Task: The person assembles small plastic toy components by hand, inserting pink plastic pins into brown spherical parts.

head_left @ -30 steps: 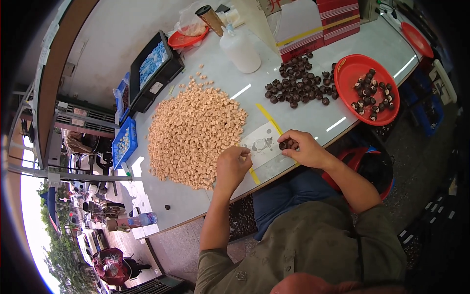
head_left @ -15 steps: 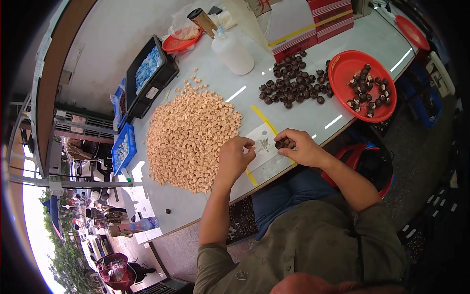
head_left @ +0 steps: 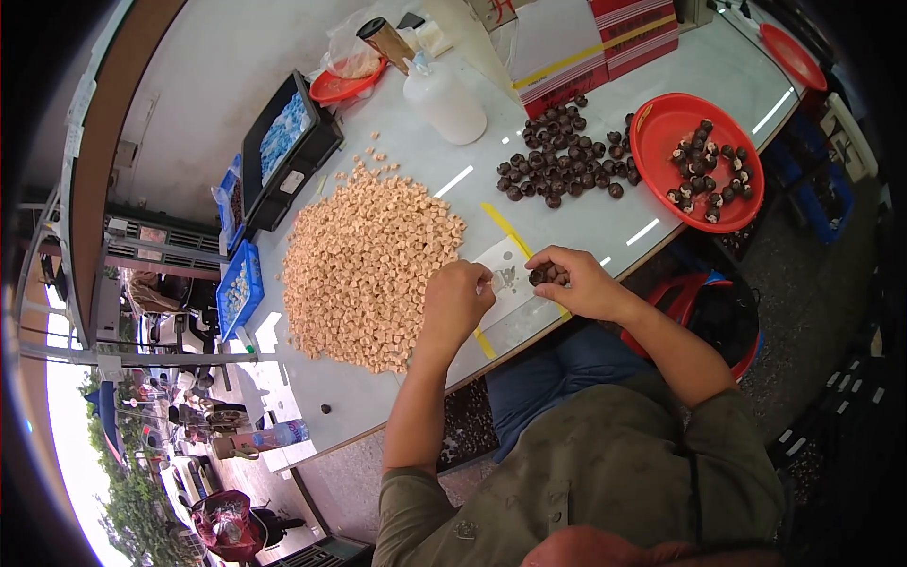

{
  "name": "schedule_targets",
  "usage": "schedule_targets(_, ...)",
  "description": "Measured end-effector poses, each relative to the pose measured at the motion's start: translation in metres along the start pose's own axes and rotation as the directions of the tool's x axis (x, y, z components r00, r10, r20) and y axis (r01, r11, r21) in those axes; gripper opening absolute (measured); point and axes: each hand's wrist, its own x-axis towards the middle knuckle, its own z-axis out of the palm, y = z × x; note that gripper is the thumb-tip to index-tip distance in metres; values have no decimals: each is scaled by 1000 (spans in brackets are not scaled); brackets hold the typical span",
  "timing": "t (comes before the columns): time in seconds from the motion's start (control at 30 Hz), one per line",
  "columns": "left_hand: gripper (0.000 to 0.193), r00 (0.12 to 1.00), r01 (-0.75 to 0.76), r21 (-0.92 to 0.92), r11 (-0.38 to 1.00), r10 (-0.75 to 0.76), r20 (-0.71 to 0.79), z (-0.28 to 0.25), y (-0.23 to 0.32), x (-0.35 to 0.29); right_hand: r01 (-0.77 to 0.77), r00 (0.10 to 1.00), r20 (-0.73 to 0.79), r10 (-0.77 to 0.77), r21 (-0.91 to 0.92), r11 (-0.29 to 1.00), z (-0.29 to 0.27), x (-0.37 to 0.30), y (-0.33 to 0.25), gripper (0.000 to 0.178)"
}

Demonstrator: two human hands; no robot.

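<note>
left hand: grip closed on small clear piece, frame centre | right hand: grip closed on dark nuts | worktop: tan pellet pile left

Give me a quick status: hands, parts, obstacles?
Left hand pinching small clear piece. Right hand cupping dark round pieces. Tan pellet heap beside left hand, untouched.

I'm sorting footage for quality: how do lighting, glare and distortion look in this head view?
Head view: even daylight; white glare streaks on the table; strong fisheye bending its edges, black corners; overexposed sky at lower left. Left hand and right hand are sharp, but the small parts between them are too tiny to make out.
</note>
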Motion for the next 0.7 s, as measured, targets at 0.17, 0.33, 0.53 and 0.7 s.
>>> schedule_targets(0.17,18,1000,-26,39,999,27,-14,-2,1,-1,10,1000,-10,-9,18,1000,0,0,-3,32)
schedule_targets(0.33,18,999,-20,2,1000,21,-40,-2,-3,-1,117,992,-30,-120,-92,989,-1,2,1,35)
schedule_targets(0.53,17,996,-25,-146,989,13,-83,-4,-1,-4,14,999,-35,-13,34,999,6,0,-1,44)
schedule_targets(0.7,17,997,-13,-429,903,-18,-69,-4,14,-3,22,999,-35,-21,12,1000,10,-1,2,48)
